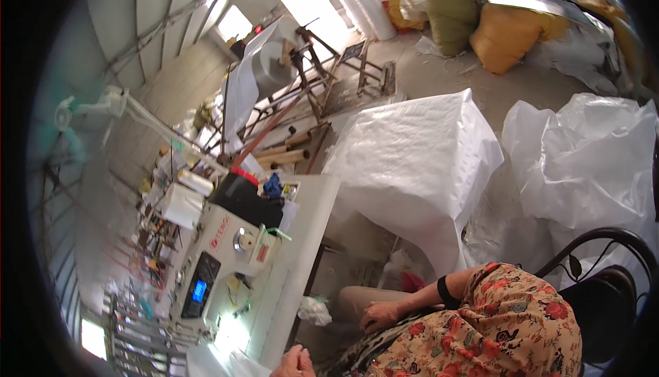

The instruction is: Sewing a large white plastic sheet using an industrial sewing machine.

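Observation:
My right hand (381, 315) rests over my lap beside a beige-clad leg (349, 300), its fingers loosely curled and no object visible in them. At the bottom edge, my left hand (296, 362) is closed with the fingers together; what they hold, if anything, is hidden. It is next to the white table (302, 240) and near some white sheet material (245, 365) under a bright lamp. A white sewing machine (230, 246) with a lit blue display stands on the table. A crumpled piece of clear plastic (314, 311) hangs by the table's edge.
A large white-wrapped block (405, 150) stands beyond the table. White plastic sacks (583, 157) and a black chair (600, 295) are on the right. Yellow and green sacks (453, 13) pile up at the back. A rack with a white roll (271, 68) stands at far left.

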The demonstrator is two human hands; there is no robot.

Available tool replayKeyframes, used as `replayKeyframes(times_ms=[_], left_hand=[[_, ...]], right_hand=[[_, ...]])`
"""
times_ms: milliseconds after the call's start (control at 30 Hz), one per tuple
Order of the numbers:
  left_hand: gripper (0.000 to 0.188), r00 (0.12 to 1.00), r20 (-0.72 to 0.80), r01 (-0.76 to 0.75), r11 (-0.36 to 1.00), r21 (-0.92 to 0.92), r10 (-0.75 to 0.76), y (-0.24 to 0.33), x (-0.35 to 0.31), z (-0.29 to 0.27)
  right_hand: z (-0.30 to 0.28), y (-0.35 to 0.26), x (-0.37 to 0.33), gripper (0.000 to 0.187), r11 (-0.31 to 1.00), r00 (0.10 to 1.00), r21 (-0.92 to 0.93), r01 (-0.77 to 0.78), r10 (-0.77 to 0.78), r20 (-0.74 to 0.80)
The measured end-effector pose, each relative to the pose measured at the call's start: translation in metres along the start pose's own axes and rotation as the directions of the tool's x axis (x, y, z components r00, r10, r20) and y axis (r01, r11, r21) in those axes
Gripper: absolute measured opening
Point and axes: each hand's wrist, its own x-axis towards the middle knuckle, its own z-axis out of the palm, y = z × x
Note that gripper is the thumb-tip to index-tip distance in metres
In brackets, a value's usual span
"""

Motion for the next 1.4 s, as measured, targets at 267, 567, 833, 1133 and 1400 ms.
replayKeyframes(times_ms=[267, 567, 833, 1133, 1400], left_hand=[[0.011, 0.894, -0.137, 0.439, 0.894, 0.085, -0.426, -0.015, -0.09, -0.047], [0.009, 0.528, -0.317, 0.819, 0.571, -0.056, -0.788, 0.035, -0.172, -0.059], [0.011, 0.182, -0.253, 0.927, 0.252, -0.277, -0.95, 0.053, -0.254, -0.025], [0.019, 0.193, -0.255, 0.909, 0.27, -0.317, -0.947, 0.057, -0.26, 0.013], [0.04, 0.261, -0.351, 0.896, 0.361, -0.259, -0.899, 0.048, -0.273, 0.041]], right_hand=[[-0.071, -0.126, 0.043, 0.027, 0.961, 0.999, 0.274, 0.035, -0.034, -0.007], [-0.093, -0.361, 0.047, 0.043, -0.055, 0.747, 0.98, -0.193, -0.655, 0.11], [-0.036, -0.419, 0.031, 0.059, -0.547, 0.836, 0.642, -0.537, -0.447, 0.318], [-0.01, -0.423, 0.049, 0.039, -0.095, 0.396, 0.423, -0.901, -0.577, 0.715], [-0.017, -0.345, 0.084, 0.04, 0.556, 0.756, 0.83, -0.045, -0.524, 0.392]])
